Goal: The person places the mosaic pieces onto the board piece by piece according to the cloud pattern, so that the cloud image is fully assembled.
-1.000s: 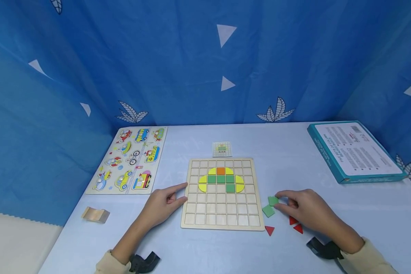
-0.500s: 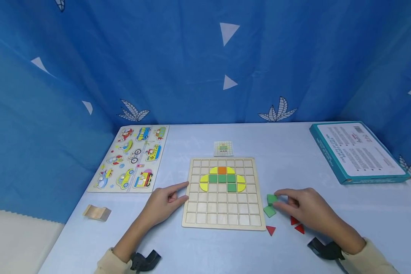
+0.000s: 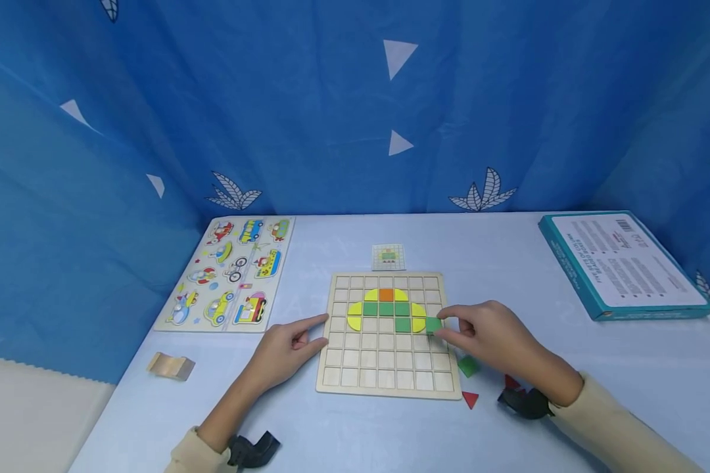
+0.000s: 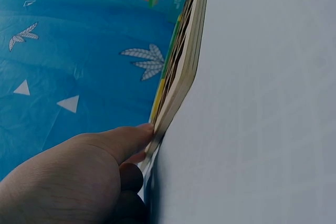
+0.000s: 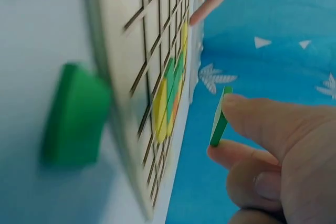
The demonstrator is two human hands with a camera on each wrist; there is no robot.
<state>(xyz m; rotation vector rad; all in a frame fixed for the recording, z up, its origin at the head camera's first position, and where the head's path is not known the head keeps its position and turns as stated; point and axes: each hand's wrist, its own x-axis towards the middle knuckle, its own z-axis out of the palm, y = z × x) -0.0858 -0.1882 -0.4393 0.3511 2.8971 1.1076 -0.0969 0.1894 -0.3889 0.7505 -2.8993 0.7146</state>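
A green square tile (image 3: 433, 324) is pinched edgewise by the right hand (image 3: 497, 338) above the grid board's (image 3: 384, 378) right side, clear for lowering; the board's left edge is steadied by the left hand's (image 3: 284, 351) straight fingers.

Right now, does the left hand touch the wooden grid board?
Touching. In the left wrist view, the left hand has a fingertip pressed against the edge of the wooden grid board; no gap shows.

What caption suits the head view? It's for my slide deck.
Right hand pinches a green square tile over the wooden grid board; left hand steadies its edge.
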